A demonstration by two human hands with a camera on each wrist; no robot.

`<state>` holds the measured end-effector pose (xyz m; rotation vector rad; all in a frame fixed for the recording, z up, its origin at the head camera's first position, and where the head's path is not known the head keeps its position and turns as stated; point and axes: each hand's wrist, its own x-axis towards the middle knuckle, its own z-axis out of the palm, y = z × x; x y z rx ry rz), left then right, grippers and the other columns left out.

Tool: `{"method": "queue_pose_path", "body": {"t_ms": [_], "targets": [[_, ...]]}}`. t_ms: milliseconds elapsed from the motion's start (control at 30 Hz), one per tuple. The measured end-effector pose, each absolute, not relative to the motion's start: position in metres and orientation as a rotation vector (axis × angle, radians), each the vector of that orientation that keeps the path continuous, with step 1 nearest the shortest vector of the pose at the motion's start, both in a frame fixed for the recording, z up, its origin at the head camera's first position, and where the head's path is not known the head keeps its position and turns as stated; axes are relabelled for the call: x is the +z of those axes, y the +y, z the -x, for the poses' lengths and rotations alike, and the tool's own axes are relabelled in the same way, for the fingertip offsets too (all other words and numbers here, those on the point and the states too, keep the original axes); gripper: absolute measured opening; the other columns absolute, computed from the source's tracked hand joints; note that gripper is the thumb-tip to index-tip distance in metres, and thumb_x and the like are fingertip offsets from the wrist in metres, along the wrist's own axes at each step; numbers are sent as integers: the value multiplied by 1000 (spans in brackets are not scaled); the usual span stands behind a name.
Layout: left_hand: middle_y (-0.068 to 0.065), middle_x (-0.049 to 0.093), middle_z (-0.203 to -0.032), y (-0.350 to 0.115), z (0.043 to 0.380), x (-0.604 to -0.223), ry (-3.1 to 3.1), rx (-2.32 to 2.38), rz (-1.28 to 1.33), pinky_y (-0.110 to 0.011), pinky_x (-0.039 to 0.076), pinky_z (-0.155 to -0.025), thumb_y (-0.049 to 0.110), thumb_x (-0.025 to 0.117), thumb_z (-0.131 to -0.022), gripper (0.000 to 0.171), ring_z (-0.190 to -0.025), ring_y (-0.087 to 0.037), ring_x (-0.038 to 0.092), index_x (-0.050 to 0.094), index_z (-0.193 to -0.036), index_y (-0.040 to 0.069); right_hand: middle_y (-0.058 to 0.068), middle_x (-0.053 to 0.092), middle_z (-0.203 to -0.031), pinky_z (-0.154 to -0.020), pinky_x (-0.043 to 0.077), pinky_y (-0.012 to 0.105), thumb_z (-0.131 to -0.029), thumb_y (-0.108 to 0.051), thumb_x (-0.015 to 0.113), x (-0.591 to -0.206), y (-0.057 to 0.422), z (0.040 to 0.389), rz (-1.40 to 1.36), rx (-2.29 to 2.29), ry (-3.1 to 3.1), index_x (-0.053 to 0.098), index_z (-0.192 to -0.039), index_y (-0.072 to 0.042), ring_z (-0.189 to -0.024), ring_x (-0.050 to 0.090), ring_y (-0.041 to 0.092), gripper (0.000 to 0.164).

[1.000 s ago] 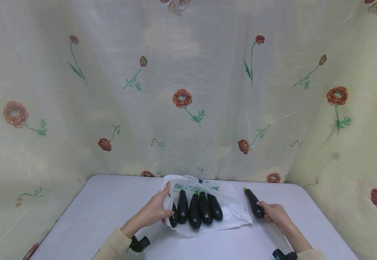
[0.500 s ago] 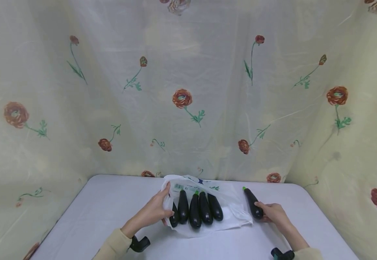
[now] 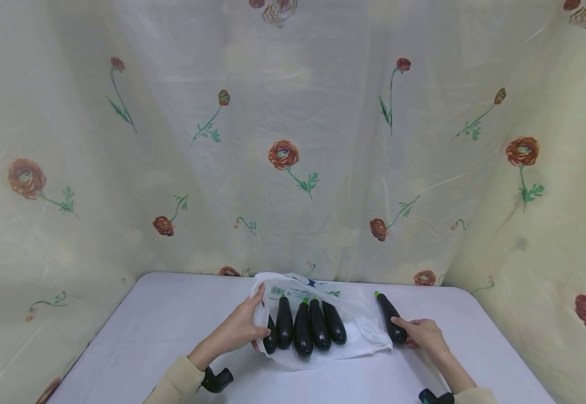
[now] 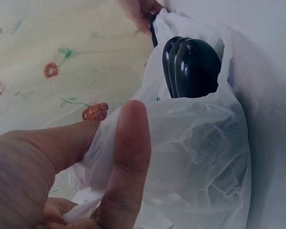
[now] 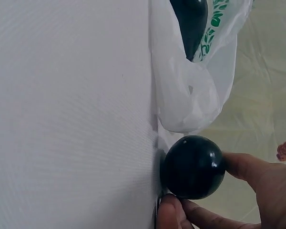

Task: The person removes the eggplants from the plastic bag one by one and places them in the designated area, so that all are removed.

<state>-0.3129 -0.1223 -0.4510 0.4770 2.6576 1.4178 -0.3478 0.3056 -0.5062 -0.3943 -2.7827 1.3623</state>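
A white plastic bag point(image 3: 360, 342) with green and blue print lies on the table, its mouth held wide. Several dark, glossy eggplants point(image 3: 303, 331) lie side by side in it, stem ends pointing away. My left hand point(image 3: 236, 326) grips the bag's left edge, thumb on the near side of the film in the left wrist view. To the right of the bag, my right hand point(image 3: 428, 336) holds another eggplant point(image 3: 387, 311) near its thick end, green stem tip pointing away. In the right wrist view that eggplant's round end point(image 5: 193, 167) sits between thumb and fingers, close beside the bag.
The table point(image 3: 171, 314) has a white cover and rounded far corners. Behind it and at both sides hangs a pale curtain point(image 3: 343, 224) with printed red flowers. Black wrist devices point(image 3: 217, 380) are worn on both forearms.
My right hand has shifted slightly left, bringing its eggplant closer to the bag. The left hand and the bag stay put.
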Motion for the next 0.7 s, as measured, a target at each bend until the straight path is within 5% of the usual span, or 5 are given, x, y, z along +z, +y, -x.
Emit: {"method": "queue_pose_path", "body": {"t_ms": [700], "targets": [[-27, 47, -128, -124, 313, -451, 2665, 1412, -518, -45, 59, -51, 1, 75, -76, 101, -77, -21, 58, 12, -155, 3, 4, 63, -61, -53, 54, 24, -82, -50, 70, -506, 299, 344, 410, 1366, -2768, 62, -109, 16, -51, 61, 10, 72]]}}
